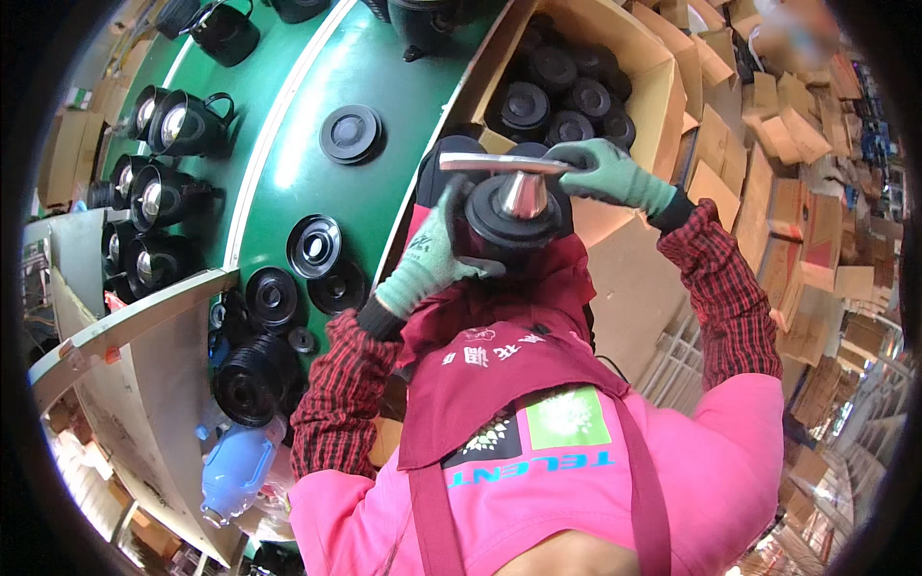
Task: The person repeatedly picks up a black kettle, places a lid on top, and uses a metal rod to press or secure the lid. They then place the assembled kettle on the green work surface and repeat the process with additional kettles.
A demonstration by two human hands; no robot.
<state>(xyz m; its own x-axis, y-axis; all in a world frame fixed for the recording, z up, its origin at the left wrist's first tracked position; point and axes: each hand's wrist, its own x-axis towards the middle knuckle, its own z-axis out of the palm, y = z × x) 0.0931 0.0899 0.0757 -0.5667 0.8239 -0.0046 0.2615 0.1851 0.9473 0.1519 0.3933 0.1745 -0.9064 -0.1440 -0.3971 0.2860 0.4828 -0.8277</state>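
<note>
In front of my lap is a black round lid-like part (pixel 490 228) with a stepped rim. My left hand (pixel 427 259), in a pale green glove, curves around its left side and grips it. Upright on its centre stands a tool with a shiny cone-shaped metal socket (pixel 524 195) and a flat metal bar handle (pixel 495 162) across the top. My right hand (pixel 615 173), also gloved, is closed on the right end of that bar. The part's underside is hidden.
Left is a green worktable (pixel 317 192) with a single black lid (pixel 351 133), several black rings (pixel 314 246) and a stack of black discs (pixel 254 379). Black jugs (pixel 187 123) line its far side. A carton (pixel 663 91) of black lids stands ahead right. A blue bottle (pixel 235 470) is lower left.
</note>
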